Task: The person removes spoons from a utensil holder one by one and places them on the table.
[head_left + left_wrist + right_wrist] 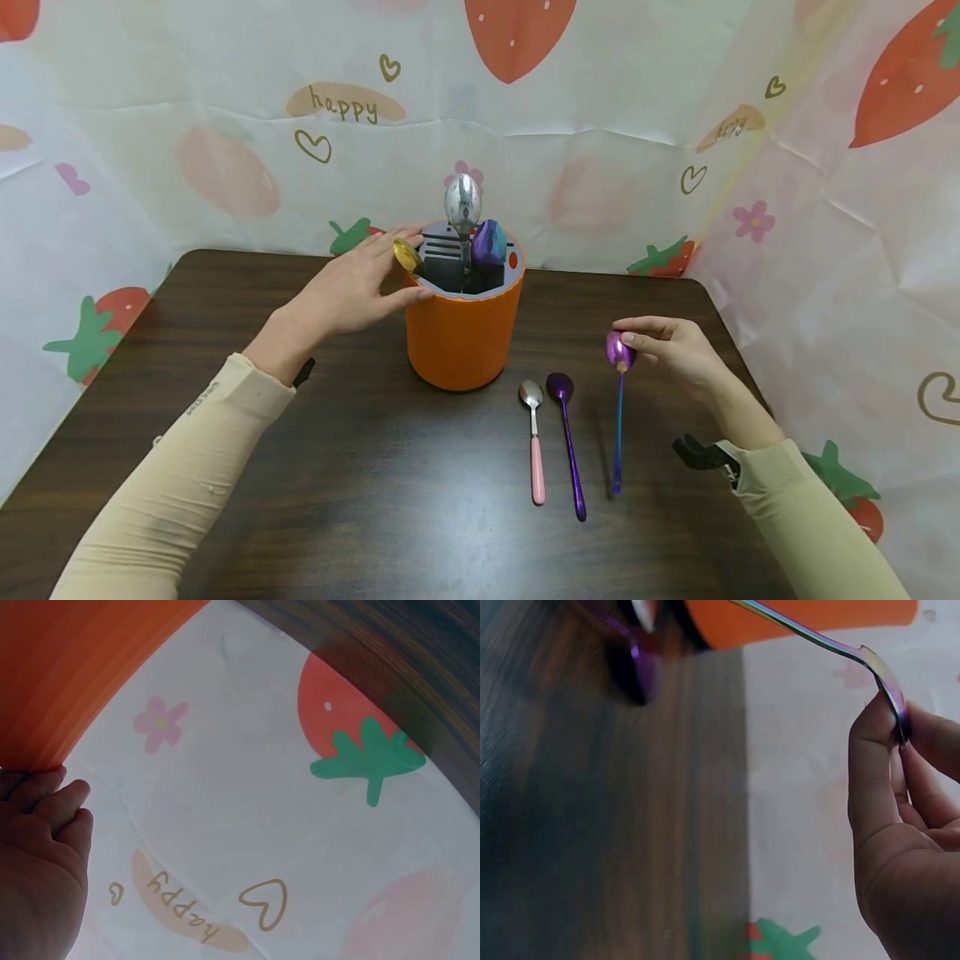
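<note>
My right hand [678, 354] pinches a shiny spoon [619, 351] by its bowl between thumb and fingers. Its bowl is purple-pink, and its thin blue handle hangs down above the table. In the right wrist view the iridescent handle [802, 630] runs up and left from the fingertips. On the rim of an orange cylindrical utensil holder [463, 346] rests my left hand [348, 287], fingers and thumb spread along its left side. A gold spoon [407, 255], a large silver spoon [463, 200] and a blue-purple spoon [490, 243] stand in the holder's grey top, bowls upward.
A pink-handled spoon [533, 442] and a dark purple spoon [567, 446] lie on the dark wood table [337, 500], left of the held one. A strawberry-print cloth [600, 100] hangs behind and beside the table.
</note>
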The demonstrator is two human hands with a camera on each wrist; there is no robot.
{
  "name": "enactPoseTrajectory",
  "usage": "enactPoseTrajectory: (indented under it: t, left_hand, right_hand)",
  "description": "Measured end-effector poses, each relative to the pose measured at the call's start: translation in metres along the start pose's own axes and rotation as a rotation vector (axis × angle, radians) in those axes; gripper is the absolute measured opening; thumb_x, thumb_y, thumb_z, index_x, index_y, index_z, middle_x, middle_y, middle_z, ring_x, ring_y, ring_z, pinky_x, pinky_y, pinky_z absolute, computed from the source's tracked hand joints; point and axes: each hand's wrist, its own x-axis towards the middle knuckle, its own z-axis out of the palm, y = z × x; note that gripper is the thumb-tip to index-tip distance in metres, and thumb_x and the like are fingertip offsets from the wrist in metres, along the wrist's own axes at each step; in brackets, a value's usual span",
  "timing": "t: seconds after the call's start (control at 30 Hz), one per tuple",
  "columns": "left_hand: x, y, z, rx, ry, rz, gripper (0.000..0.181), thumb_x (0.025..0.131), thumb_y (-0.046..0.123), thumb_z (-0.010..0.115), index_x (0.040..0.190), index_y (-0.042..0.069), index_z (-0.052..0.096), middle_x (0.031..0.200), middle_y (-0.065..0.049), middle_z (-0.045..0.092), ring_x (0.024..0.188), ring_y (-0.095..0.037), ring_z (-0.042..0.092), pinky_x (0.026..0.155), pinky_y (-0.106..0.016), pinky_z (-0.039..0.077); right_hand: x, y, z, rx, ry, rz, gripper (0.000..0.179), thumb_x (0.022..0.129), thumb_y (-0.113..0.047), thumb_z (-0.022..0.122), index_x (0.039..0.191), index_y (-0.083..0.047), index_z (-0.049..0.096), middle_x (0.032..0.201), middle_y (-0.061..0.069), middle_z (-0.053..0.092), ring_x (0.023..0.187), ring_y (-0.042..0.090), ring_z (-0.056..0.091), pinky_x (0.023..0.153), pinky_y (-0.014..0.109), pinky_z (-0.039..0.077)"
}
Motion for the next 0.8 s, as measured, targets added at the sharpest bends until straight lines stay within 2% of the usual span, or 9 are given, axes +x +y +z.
enactPoseTrajectory:
  t: [0.1,0.17,0.23,0.33,0.4,0.5,0.57,0.8]
  left_hand:
    - [0.000,0.000,0.000,-0.002,-0.006,-0.005,0.090,0.099,0.069,0.054,0.166,0.016,0.028,0.172,-0.004,0.025,0.158,-0.026,0.021,0.129,-0.051,0.016]
    - [0.000,0.001,-0.001,-0.001,-0.010,-0.009,0.090,0.098,0.070,0.054,0.166,0.015,0.029,0.172,-0.004,0.024,0.159,-0.026,0.021,0.129,-0.051,0.016]
    - [0.000,0.001,-0.001,0.002,-0.012,-0.012,0.090,0.098,0.070,0.053,0.166,0.015,0.029,0.172,-0.004,0.024,0.159,-0.026,0.021,0.129,-0.051,0.016]
    - [0.000,0.001,-0.001,0.000,-0.010,-0.010,0.090,0.098,0.070,0.054,0.167,0.018,0.027,0.172,-0.003,0.025,0.159,-0.026,0.021,0.128,-0.051,0.017]
    - [0.000,0.001,-0.001,-0.001,-0.013,-0.012,0.090,0.098,0.070,0.053,0.167,0.018,0.027,0.172,-0.003,0.024,0.159,-0.027,0.021,0.128,-0.052,0.016]
    - [0.000,0.001,-0.001,-0.004,-0.010,-0.009,0.090,0.098,0.070,0.054,0.166,0.017,0.028,0.172,-0.003,0.024,0.159,-0.026,0.021,0.129,-0.051,0.016]
    - [0.000,0.001,-0.001,-0.004,-0.006,-0.005,0.090,0.098,0.070,0.054,0.166,0.017,0.028,0.172,-0.003,0.025,0.159,-0.026,0.021,0.129,-0.050,0.016]
    - [0.000,0.000,0.000,-0.008,-0.006,-0.010,0.090,0.098,0.070,0.054,0.167,0.018,0.027,0.172,-0.003,0.024,0.159,-0.025,0.021,0.129,-0.050,0.016]
  right_hand:
    - [0.005,0.011,-0.003,-0.031,0.001,0.022,0.027,0.101,-0.009,0.070,0.125,0.003,0.072,0.098,-0.004,0.078,0.082,0.006,0.068,0.067,0.015,0.053]
    - [0.009,0.017,-0.005,-0.043,-0.005,0.030,0.033,0.101,-0.009,0.069,0.129,0.009,0.067,0.095,-0.004,0.078,0.078,0.006,0.066,0.059,0.016,0.048]
    - [0.012,0.023,-0.007,-0.052,-0.016,0.038,0.040,0.102,-0.009,0.067,0.134,0.015,0.061,0.094,-0.003,0.078,0.077,0.007,0.067,0.060,0.017,0.050]
    - [0.016,0.031,-0.008,-0.033,-0.031,0.047,0.042,0.102,-0.007,0.066,0.135,0.018,0.057,0.098,-0.001,0.078,0.084,0.010,0.072,0.076,0.024,0.060]
    - [0.018,0.036,-0.008,0.003,-0.044,0.055,0.040,0.102,-0.005,0.065,0.135,0.018,0.058,0.099,0.000,0.077,0.087,0.012,0.073,0.082,0.028,0.061]
    - [0.021,0.044,-0.008,0.044,-0.048,0.066,0.033,0.102,-0.004,0.066,0.130,0.014,0.064,0.100,0.000,0.077,0.088,0.011,0.073,0.082,0.028,0.061]
    - [0.024,0.049,-0.008,0.055,-0.052,0.069,0.033,0.102,-0.004,0.065,0.130,0.015,0.064,0.100,0.000,0.077,0.090,0.010,0.074,0.082,0.027,0.061]
    - [0.032,0.067,-0.005,-0.060,-0.045,0.052,0.041,0.103,-0.004,0.063,0.134,0.022,0.055,0.102,-0.005,0.076,0.092,0.006,0.072,0.080,0.024,0.061]
